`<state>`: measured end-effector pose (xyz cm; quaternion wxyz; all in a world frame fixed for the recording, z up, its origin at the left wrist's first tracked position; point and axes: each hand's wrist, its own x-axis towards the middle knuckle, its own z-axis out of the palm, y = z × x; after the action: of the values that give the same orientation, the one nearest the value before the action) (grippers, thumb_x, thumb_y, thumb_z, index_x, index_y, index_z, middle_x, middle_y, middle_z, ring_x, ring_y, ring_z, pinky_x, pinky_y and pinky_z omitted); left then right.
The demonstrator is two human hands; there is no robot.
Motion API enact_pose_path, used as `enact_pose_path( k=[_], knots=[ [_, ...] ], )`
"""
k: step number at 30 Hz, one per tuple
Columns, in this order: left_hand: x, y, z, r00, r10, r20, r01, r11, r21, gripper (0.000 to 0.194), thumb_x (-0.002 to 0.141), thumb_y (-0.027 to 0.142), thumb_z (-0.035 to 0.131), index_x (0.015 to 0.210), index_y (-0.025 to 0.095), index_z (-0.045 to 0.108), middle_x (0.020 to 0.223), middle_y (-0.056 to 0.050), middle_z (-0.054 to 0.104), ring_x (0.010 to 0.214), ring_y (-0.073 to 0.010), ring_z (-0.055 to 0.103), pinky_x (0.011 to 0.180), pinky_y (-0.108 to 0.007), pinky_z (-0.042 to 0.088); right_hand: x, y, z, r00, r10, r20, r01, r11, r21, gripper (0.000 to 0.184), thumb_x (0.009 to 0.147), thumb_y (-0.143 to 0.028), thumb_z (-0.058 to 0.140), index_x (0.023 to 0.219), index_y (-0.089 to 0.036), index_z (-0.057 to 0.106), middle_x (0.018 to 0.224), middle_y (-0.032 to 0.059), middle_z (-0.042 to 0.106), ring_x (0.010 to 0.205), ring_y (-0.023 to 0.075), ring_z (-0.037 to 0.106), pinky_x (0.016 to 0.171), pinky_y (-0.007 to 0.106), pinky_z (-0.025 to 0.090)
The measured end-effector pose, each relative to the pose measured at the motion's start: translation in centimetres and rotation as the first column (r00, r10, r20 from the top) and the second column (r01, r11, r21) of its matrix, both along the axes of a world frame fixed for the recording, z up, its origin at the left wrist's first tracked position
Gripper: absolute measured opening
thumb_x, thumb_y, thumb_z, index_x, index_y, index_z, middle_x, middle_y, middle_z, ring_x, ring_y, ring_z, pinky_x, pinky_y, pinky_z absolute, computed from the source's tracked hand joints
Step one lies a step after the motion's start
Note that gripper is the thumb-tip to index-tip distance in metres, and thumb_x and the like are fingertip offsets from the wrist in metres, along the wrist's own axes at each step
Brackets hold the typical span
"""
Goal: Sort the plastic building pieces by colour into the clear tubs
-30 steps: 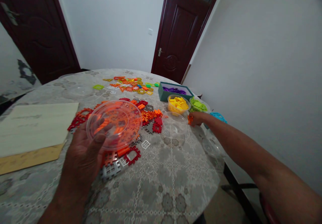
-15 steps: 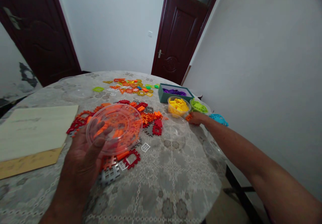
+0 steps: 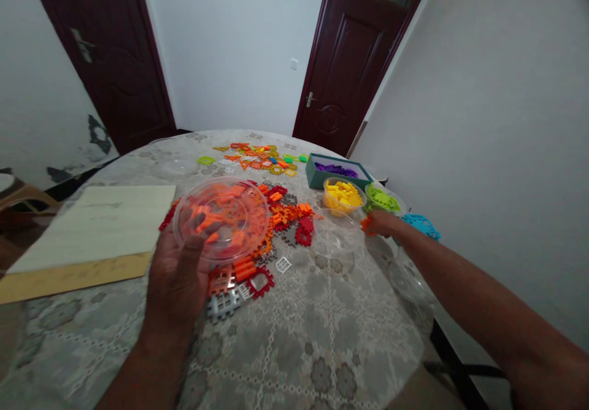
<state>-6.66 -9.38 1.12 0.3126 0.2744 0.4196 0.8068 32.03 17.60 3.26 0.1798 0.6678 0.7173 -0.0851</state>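
Note:
My left hand (image 3: 179, 275) grips a round clear plastic lid (image 3: 221, 238) by its left edge, thumb on top. Orange and red toy pieces show through the lid from the table behind it. On the far right, my right hand (image 3: 384, 222) pinches a small orange toy piece (image 3: 366, 224) beside the bowl of yellow pieces (image 3: 344, 196) and just in front of the bowl of green pieces (image 3: 383, 199). An open clear container (image 3: 338, 238) stands to the left of that hand. Blue pieces (image 3: 421, 226) lie behind my right wrist.
A green box (image 3: 316, 175) holds purple pieces. Orange and yellow pieces (image 3: 257, 157) are scattered farther back. Grey and red pieces (image 3: 260, 281) lie near my left hand. A pale board (image 3: 99, 220) rests at left, and a clear lid (image 3: 411, 278) near the right table edge.
The view has turned left, so the scene sits farther right in the picture. My left hand has raised the lid slightly. The orange piece stays in my right hand, which has hardly moved.

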Motion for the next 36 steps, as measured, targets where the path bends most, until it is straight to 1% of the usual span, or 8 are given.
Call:
enact_pose_path(
  k=[9,13,18,23,26,28,31,36],
  knots=[
    [-0.7,0.1,-0.3,0.968,0.185,0.169,-0.193,0.981,0.034,0.052,0.09,0.064,0.07,0.13,0.032,0.061,0.149,-0.008,0.061,0.128,-0.0292,0.064,0.098,-0.053,0.062,-5.5,-1.5,5.8,0.941,0.282,-0.188,-0.236,0.943,0.234,0.023,0.095,-0.031,0.066,0.11,-0.015,0.07,0.107,0.0136,0.076,0.093,0.025,0.072,0.07,0.027,0.052],
    [-0.8,0.1,-0.4,0.961,0.193,0.199,-0.203,0.979,0.03,0.056,0.087,0.065,0.075,0.128,0.03,0.063,0.145,-0.01,0.063,0.127,-0.0299,0.065,0.097,-0.052,0.062,-12.6,-4.0,6.6,0.669,0.303,-0.678,-0.264,0.95,0.165,0.021,0.097,-0.027,0.064,0.115,-0.017,0.066,0.077,0.0028,0.069,0.065,0.0159,0.067,0.059,0.024,0.053],
    [-0.5,-0.1,-0.2,0.971,0.18,0.156,-0.187,0.982,0.032,0.048,0.09,0.061,0.073,0.126,0.031,0.063,0.146,-0.009,0.062,0.127,-0.0283,0.066,0.1,-0.052,0.061,-18.3,-6.2,5.6,0.258,0.177,-0.95,-0.146,0.979,0.143,0.034,0.097,-0.015,0.062,0.131,-0.018,0.059,0.109,0.0077,0.073,0.079,0.0133,0.073,0.069,0.024,0.062],
    [-0.2,-0.1,0.1,0.99,0.093,0.107,-0.1,0.993,0.06,0.051,0.09,0.062,0.073,0.129,0.03,0.065,0.154,-0.012,0.058,0.136,-0.0318,0.061,0.103,-0.052,0.06,-18.0,-9.6,4.4,0.237,0.216,-0.947,-0.285,0.948,0.145,0.016,0.1,-0.021,0.061,0.115,-0.018,0.067,0.113,0.0078,0.072,0.084,0.0138,0.074,0.071,0.026,0.062],
    [0.2,-0.3,0.0,0.998,-0.018,0.055,0.017,1.0,0.018,0.059,0.088,0.061,0.075,0.136,0.028,0.063,0.157,-0.014,0.055,0.136,-0.0336,0.062,0.104,-0.052,0.06,-16.7,-13.4,4.2,0.22,0.324,-0.92,-0.367,0.901,0.23,0.032,0.102,-0.026,0.059,0.134,-0.022,0.06,0.118,0.0078,0.071,0.082,0.0137,0.072,0.071,0.029,0.061],
    [0.5,-0.5,-0.4,0.997,-0.081,0.019,0.081,0.996,-0.027,0.066,0.087,0.06,0.077,0.143,0.029,0.059,0.156,-0.015,0.054,0.132,-0.0348,0.065,0.101,-0.052,0.062,-16.0,-16.1,4.0,0.23,0.553,-0.801,-0.396,0.805,0.442,0.047,0.101,-0.024,0.06,0.147,-0.026,0.052,0.125,0.0086,0.069,0.083,0.0135,0.069,0.076,0.031,0.059],
    [0.6,-0.4,-1.2,0.983,-0.181,-0.015,0.179,0.979,-0.096,0.071,0.085,0.06,0.078,0.146,0.029,0.058,0.156,-0.015,0.054,0.129,-0.0373,0.066,0.095,-0.052,0.065,-15.0,-19.1,3.5,0.32,0.864,-0.388,-0.495,0.502,0.709,0.04,0.101,-0.018,0.056,0.14,-0.028,0.058,0.119,0.0064,0.068,0.082,0.014,0.061,0.071,0.028,0.05],
    [0.2,0.5,-3.0,0.924,-0.38,-0.039,0.369,0.915,-0.162,0.087,0.071,0.073,0.082,0.141,0.027,0.06,0.155,-0.017,0.055,0.128,-0.0447,0.065,0.087,-0.056,0.067,-12.7,-21.4,2.5,0.409,0.911,0.055,-0.576,0.211,0.79,0.014,0.105,-0.018,0.053,0.104,-0.021,0.067,0.078,-0.0009,0.057,0.065,0.0147,0.043,0.055,0.031,0.028]
  ],
)
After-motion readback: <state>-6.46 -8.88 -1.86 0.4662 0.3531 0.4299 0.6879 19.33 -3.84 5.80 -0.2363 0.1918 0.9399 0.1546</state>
